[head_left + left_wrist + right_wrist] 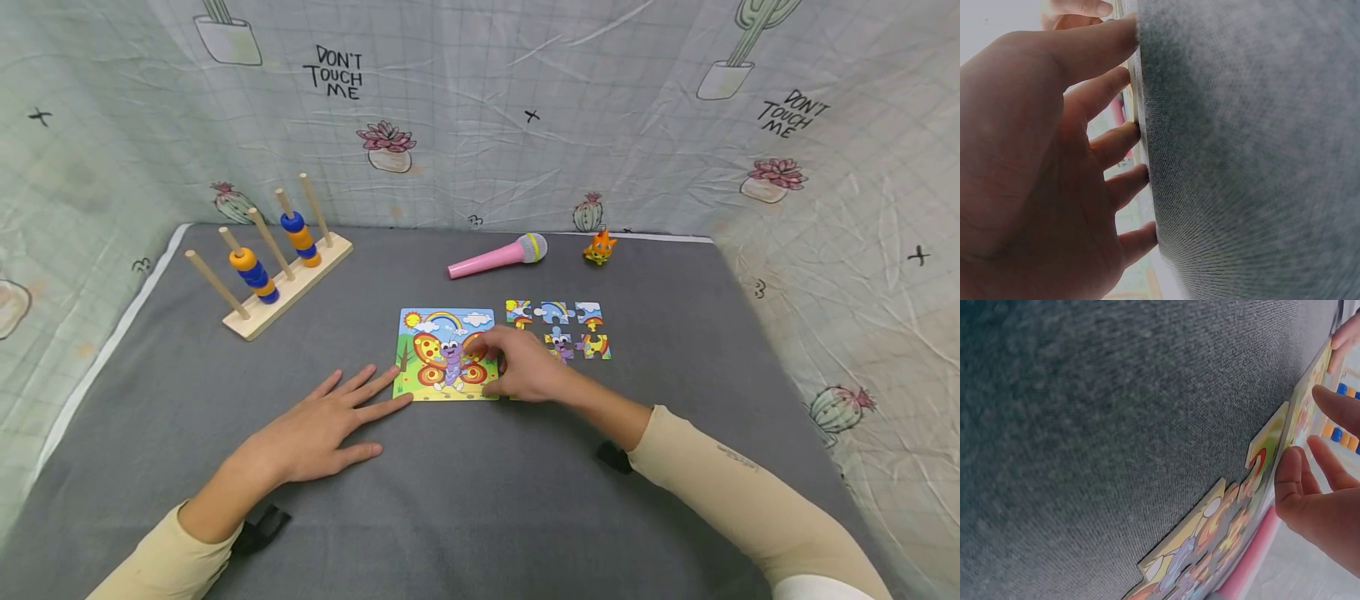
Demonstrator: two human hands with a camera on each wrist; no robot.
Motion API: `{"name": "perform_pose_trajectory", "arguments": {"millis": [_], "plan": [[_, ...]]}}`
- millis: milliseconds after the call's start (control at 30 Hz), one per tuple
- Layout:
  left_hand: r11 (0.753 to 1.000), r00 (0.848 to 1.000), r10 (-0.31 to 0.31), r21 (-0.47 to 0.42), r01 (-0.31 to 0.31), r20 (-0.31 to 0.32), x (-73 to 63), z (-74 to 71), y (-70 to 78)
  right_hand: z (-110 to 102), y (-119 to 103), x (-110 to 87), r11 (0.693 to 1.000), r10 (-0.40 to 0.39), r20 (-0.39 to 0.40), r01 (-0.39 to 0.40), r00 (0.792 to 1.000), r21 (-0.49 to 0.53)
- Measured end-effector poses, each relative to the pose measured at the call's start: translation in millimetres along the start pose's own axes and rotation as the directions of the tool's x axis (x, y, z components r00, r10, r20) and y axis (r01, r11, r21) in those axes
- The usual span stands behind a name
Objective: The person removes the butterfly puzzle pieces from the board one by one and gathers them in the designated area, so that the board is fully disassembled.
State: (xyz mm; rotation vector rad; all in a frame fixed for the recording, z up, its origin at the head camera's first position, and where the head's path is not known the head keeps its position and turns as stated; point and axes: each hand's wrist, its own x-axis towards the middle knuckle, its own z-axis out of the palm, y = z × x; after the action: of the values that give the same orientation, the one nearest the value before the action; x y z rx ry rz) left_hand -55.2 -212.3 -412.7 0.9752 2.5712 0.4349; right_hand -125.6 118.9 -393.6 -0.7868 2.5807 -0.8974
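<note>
A butterfly puzzle board (438,385) lies flat on the table in the head view. My left hand (318,429) is spread with straight fingers, two fingertips touching the board's left edge. Over the right edge is my right hand (528,367), its thumb and fingers bent but apart, with nothing visible between them. In the right wrist view the fingertips of the right hand (1322,469) are close to the board (1319,369); contact is unclear. Puzzle pieces (555,312) lie in loose rows to the board's right, some hidden under the right hand.
A pink toy microphone (491,258) lies behind the board. A small orange toy figure (599,247) stands to its right. At the back left is a wooden peg rack (288,297) with blue and orange beads. Patterned cloth (465,108) hangs behind the grey table.
</note>
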Motion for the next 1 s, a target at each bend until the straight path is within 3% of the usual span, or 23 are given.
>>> {"name": "perform_pose_trajectory", "arguments": {"millis": [233,733,1000], "plan": [[1.000,1.000,0.000,0.001,0.000,-0.001,0.2,-0.3,0.4,2.7,-1.2,1.5,0.999,0.010,0.030,-0.008,0.999,-0.051],[1.000,1.000,0.008,0.000,-0.008,-0.023,-1.1,-0.7,1.8,4.1,-5.3,1.3,0.998,0.060,0.073,-0.057,0.996,-0.038],[1.000,1.000,0.001,-0.003,-0.001,-0.023,-0.7,0.3,1.4,2.1,-6.1,2.4,0.997,0.039,0.084,-0.033,0.996,-0.065]]}}
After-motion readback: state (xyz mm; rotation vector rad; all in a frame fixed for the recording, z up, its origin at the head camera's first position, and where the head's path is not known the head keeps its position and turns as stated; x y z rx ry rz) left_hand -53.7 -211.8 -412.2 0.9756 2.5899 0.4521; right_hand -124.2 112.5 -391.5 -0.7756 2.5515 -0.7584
